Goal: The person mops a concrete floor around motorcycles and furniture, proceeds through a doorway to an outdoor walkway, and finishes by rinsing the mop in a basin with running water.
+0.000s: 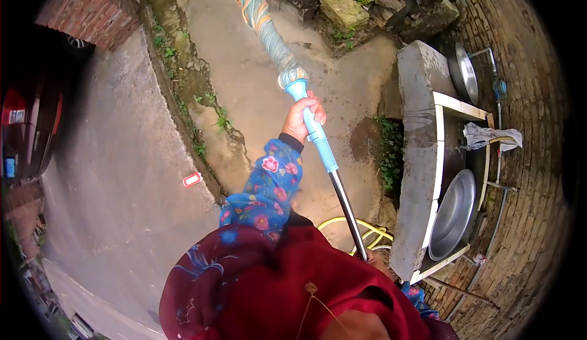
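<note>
Out over the wet concrete ground (257,83), to the left of the concrete sink (419,157), I see the mop (306,105) held up at a slant. Its twisted head of pale blue, grey and orange strands points away from me, up toward the stone rubble (367,7) beyond the far end of the sink. A light blue plastic sleeve runs down from the head and gives way to a bare metal pole that comes back toward my body, passing left of the sink's near corner.

My left hand (301,119) is clenched around the blue sleeve, just below the mop head, its floral blue cuff trailing behind it. My right hand (380,262) sits at the lower end of the metal pole, close by the near corner of the sink; it is mostly hidden behind my red garment, so I cannot tell how it grips.

Inside the sink lies 1 round metal basin (454,215), tilted against the wall. A 2nd metal pan (468,71) leans at the sink's far end, and a white cloth (489,135) hangs over a pipe on its right side. A yellow hose (358,230) coils on the ground by the sink's near left corner.
</note>
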`<state>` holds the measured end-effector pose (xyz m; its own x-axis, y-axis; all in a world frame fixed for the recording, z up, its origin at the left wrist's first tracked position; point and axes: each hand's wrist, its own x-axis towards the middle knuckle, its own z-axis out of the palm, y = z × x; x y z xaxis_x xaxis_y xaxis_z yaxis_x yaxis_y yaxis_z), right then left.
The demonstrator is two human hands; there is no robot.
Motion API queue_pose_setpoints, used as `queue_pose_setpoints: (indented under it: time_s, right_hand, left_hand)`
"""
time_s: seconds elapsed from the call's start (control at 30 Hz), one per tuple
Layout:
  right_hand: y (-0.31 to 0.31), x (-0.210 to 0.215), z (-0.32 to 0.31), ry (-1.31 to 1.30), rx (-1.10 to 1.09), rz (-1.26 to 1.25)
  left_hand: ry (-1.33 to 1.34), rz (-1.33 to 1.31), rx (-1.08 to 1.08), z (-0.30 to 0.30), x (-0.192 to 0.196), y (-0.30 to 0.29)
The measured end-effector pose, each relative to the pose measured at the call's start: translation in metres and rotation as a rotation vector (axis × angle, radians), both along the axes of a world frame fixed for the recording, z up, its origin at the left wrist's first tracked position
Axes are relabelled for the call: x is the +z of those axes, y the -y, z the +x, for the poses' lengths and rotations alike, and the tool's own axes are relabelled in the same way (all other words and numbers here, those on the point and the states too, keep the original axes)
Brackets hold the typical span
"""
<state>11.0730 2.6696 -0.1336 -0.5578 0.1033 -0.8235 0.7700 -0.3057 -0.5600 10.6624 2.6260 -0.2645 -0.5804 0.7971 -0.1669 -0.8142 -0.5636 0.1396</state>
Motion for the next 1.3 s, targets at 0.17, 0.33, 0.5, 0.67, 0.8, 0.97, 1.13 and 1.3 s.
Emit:
queue_pose_setpoints:
  time_s: [0.17, 0.33, 0.5, 0.67, 0.8, 0.97, 1.13, 1.3]
  right_hand:
    - [-0.020, 0.042, -0.132, -0.032, 0.235, -0.162]
    - [-0.099, 0.025, -0.163, -0.163, -0.007, -0.115]
    - [-0.276, -0.031, -0.081, 0.035, -0.173, 0.846]
    - [-0.476, -0.010, -0.025, 0.246, -0.267, 1.493]
    - [-0.614, 0.014, 0.007, 0.411, -0.319, 1.817]
    - [-0.777, 0.012, 0.028, 0.569, -0.384, 1.954]
    - [-0.899, 0.022, 0.034, 0.549, -0.246, 2.123]
    - [-0.981, 0.010, 0.050, 0.867, 0.097, 1.641]
  left_hand:
    - [0.063, -0.396, 0.060, -0.071, -0.070, 0.064]
    - [0.174, -0.551, -0.009, -0.107, -0.116, 0.110]
    - [0.201, -0.652, -0.137, -0.108, -0.144, 0.124]
    - [0.173, -0.763, -0.084, -0.137, -0.153, 0.118]
    - [0.173, -0.916, -0.042, -0.125, -0.112, 0.034]
    - [0.239, -1.114, 0.000, -0.120, -0.096, -0.049]
    - [0.206, -1.194, -0.114, -0.106, -0.077, -0.117]
    - [0.276, -1.199, -0.027, -0.115, -0.059, -0.153]
